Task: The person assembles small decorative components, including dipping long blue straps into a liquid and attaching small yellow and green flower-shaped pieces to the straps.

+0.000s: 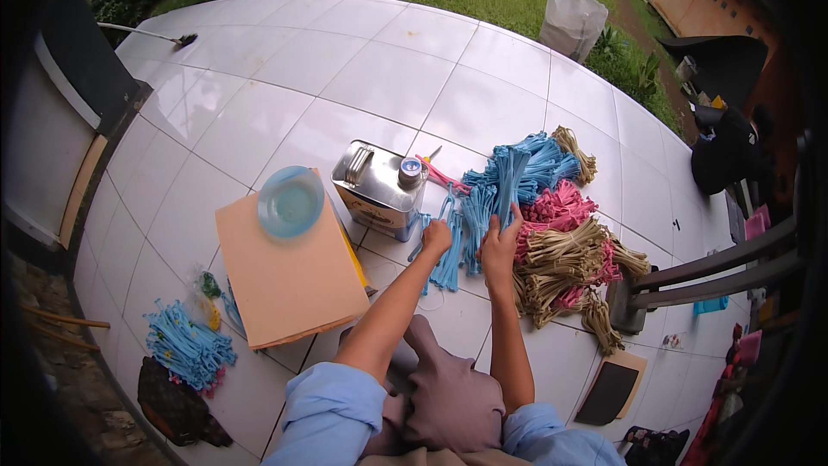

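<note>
My right hand grips a blue strap bundle, its straps running up from my fingers, and my left fist is closed on a thin blue strap (can't tell how many strands). The gripped bundle sits in front of me, by the pink bundles and tan bundles heaped on white tile; metal can just left.

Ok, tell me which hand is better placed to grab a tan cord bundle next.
Probably the right hand: it is nearer the tan cord bundles, while the left hand is over beside the metal can. The right hand would need freeing first, though, as it holds a blue cord bundle.
</note>
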{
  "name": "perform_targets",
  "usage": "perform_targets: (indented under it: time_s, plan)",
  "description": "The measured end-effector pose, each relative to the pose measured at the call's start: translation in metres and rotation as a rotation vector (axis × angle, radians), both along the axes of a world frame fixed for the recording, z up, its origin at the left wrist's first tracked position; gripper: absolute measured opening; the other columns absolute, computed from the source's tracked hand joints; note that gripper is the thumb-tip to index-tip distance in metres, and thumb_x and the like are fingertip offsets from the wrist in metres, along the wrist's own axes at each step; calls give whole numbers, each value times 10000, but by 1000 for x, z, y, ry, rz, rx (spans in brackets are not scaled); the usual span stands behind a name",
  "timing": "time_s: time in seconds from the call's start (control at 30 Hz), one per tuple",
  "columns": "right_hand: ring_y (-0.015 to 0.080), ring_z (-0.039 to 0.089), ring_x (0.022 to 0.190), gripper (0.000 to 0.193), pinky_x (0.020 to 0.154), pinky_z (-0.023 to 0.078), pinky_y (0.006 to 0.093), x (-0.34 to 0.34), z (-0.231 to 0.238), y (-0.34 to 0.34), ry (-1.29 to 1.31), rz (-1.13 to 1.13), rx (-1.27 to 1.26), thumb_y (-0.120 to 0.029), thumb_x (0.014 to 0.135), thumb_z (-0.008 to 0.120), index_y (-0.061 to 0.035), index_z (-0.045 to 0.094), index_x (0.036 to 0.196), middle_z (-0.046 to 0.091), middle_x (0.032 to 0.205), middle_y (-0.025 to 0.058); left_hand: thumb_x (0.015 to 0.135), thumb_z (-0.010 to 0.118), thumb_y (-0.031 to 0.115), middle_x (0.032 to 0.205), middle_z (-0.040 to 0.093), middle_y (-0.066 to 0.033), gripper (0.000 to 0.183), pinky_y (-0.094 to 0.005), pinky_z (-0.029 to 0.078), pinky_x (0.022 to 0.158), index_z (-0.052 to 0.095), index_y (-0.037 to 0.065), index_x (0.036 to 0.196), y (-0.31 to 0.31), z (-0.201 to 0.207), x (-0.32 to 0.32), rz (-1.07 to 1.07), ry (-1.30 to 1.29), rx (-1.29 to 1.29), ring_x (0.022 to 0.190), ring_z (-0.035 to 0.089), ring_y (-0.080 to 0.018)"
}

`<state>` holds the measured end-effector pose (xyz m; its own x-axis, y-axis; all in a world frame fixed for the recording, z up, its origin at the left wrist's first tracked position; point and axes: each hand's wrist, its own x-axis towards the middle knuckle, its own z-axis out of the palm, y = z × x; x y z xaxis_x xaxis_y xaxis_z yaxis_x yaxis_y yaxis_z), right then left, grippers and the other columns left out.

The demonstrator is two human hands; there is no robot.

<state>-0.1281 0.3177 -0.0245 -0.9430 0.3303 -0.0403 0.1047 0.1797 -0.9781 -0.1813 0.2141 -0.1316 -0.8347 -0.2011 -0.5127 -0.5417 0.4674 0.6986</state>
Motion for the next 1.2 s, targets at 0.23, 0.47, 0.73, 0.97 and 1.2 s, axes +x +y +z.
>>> perform_targets:
  time_s: [0.23,0.47,0.73,0.97,1.2]
  plan:
    - [266,587,850,597,725,437,355,3,-3,-3,-24,135,71,-139,908,457,-48,111,1387,585,946,207,939,351,415,1132,539,-207,522,-408,407,920,499,-26,1176,13,44,1,-59,-24,35,1110,497,-293]
    - [195,566,958,610,812,445,306,17,82,-18,230,371,-100,-25,895,361,-73,32,1406,542,1007,186,951,441,300,1074,532,-63,336,-290,455,826,554,40,1131,-28,177,67,-100,594,768,968,539,-134]
    - [157,563,930,770,827,487,304,36,106,-65,408,553,-33,7,811,613,-78,115,1394,510,1109,121,861,632,170,842,611,-16,212,-192,446,668,634,-7,977,-93,204,89,85,729,666,756,558,-53]
    - [136,582,883,672,642,488,243,36,97,-81,129,610,-438,-21,803,646,-42,233,1333,561,1086,134,843,656,167,818,639,-23,253,-198,461,661,609,-17,1011,-120,191,112,256,805,570,722,572,-51]
    - [135,588,832,736,738,518,257,40,87,-104,200,648,-347,27,755,676,-53,241,1343,566,884,80,853,637,135,827,634,-28,247,-197,473,658,565,-9,1041,-128,183,118,247,754,728,718,583,-56]
